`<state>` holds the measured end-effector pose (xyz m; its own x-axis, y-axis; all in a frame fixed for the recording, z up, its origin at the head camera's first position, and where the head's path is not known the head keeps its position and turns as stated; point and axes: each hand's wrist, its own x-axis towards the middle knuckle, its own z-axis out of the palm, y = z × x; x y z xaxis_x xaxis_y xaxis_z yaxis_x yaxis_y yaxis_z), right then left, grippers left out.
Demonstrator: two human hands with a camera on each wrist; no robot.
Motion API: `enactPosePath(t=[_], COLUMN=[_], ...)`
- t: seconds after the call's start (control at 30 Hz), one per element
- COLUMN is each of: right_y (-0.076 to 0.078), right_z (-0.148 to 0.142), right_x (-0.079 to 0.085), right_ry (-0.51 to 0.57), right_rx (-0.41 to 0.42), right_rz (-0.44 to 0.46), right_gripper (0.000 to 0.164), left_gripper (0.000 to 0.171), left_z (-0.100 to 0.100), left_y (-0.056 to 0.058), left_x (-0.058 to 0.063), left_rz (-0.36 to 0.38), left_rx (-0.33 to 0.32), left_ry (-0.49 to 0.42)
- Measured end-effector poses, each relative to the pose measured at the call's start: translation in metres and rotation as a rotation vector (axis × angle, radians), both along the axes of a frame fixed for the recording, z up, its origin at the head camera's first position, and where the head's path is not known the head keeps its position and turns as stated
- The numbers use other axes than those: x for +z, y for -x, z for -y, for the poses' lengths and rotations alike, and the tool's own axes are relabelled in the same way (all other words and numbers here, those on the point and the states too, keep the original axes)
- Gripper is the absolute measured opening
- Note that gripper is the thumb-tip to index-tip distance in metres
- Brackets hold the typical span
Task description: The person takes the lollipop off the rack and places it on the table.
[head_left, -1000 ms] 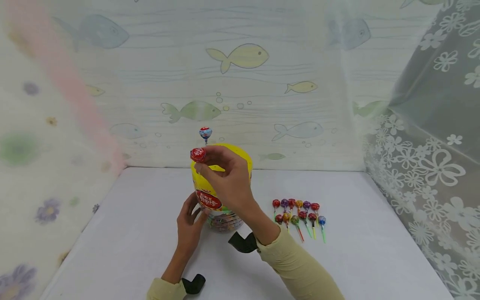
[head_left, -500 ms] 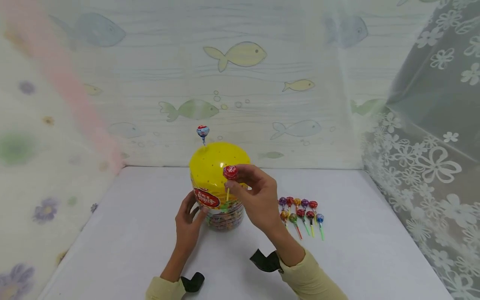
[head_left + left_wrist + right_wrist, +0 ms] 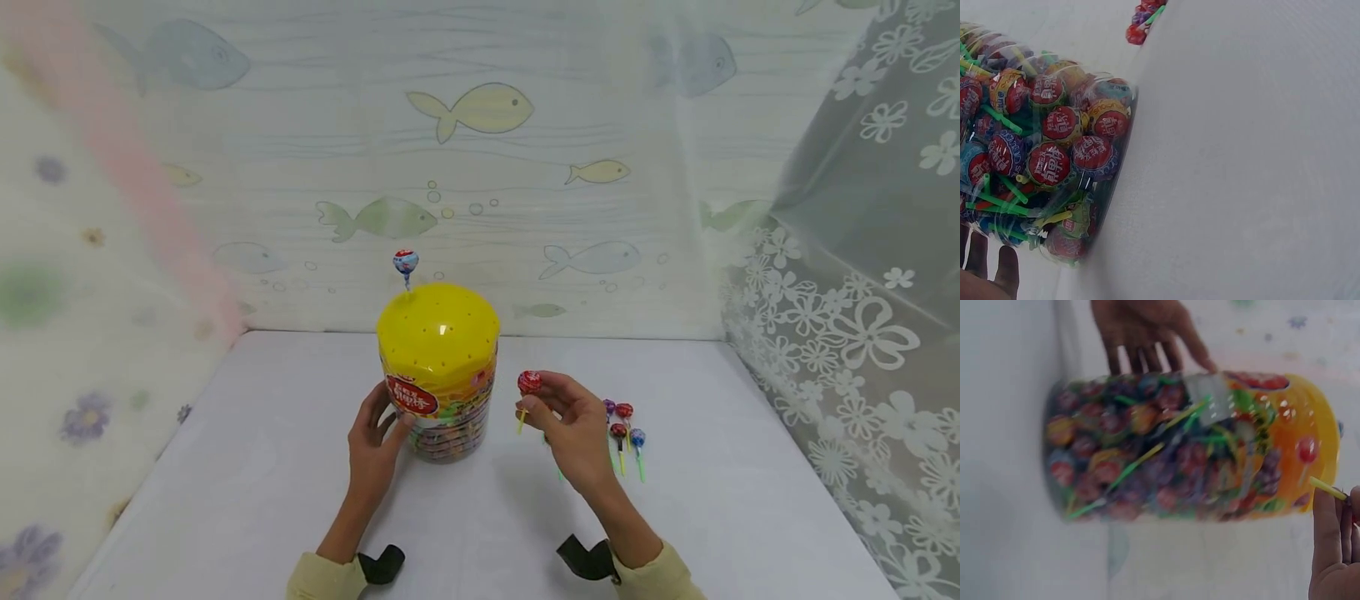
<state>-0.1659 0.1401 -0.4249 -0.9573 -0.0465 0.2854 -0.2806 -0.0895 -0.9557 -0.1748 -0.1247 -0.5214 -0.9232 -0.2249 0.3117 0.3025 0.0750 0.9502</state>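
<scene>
A clear plastic jar packed with wrapped lollipops stands upright on the white table, under a yellow lid dotted with small holes. From the lid's back left edge rises a blue-and-red lollipop. My left hand rests against the jar's left side, its fairly straight fingers and thumb touching the wall. To the right of the jar, my right hand pinches a red-wrapped lollipop between thumb and fingers, head up. Its yellow stick shows in the right wrist view.
Several loose lollipops lie on the white table behind and right of my right hand, which partly hides them. A curtain printed with fish hangs behind the table. Flower-patterned lace borders the right side.
My right hand has moved right and down from above the lid, carrying the red lollipop away to the jar's right. My left hand stays at the jar's side.
</scene>
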Motion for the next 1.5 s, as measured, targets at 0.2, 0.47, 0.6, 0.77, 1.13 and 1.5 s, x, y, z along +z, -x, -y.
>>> enactPosePath(t=[0.2,0.47,0.6,0.77,1.13,1.5], right_y=[-0.002,0.006,0.013,0.023,0.050,0.059], right_z=[-0.032,-0.083,-0.109,-0.141,-0.181,-0.189], right_x=[-0.025,-0.044,-0.050,-0.060,-0.078,-0.086], right_ry=[-0.081,-0.194,-0.236,-0.295,-0.510,-0.649], right_rx=[-0.110,-0.238,-0.297,-0.339,-0.340,-0.302], right_rz=[0.121,0.181,0.230,0.254,0.392,0.543], right_gripper=[0.031,0.032,0.035,0.039,0.043,0.046], left_gripper=[0.063,0.062,0.063,0.063,0.063,0.063], left_z=[0.000,0.001,0.001,0.001,0.003,0.003], left_y=[0.000,0.002,0.002,0.002,0.002,0.002], left_x=[-0.003,-0.005,-0.003,-0.002,-0.002,-0.002], left_rz=[-0.001,-0.011,-0.001,0.005,0.003,0.008], left_rx=[-0.005,-0.012,-0.011,-0.007,-0.004,-0.017], left_ry=[-0.004,-0.005,-0.003,0.000,-0.004,0.003])
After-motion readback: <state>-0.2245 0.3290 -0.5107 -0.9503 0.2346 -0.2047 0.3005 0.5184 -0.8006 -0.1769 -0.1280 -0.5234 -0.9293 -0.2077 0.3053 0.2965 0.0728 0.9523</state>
